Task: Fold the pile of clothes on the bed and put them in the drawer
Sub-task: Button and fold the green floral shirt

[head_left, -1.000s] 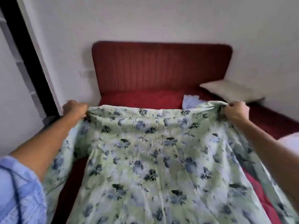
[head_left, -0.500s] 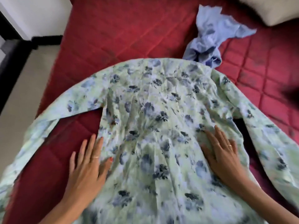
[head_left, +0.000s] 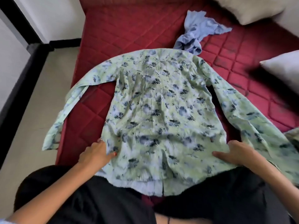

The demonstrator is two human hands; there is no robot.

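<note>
A pale green shirt with dark blue flowers (head_left: 161,113) lies spread flat on the red quilted bed (head_left: 129,29), sleeves out to both sides. My left hand (head_left: 97,152) pinches the shirt's left side edge near the hem, thumb on top. On the right side edge, my right hand (head_left: 234,152) grips the cloth with the fingers tucked under and the thumb on top. A crumpled light blue garment (head_left: 197,33) lies beyond the shirt's collar.
Cream pillows sit at the top right (head_left: 249,8) and right edge (head_left: 283,68) of the bed. Beige floor (head_left: 32,110) runs along the bed's left side, with a black-framed door (head_left: 19,62) beyond. My dark trousers (head_left: 226,199) are at the bed's near edge.
The shirt went from held up by the shoulders to lying flat on the bed. My hands, flat on it half a second ago, have slid back and out to its side edges and now grasp them.
</note>
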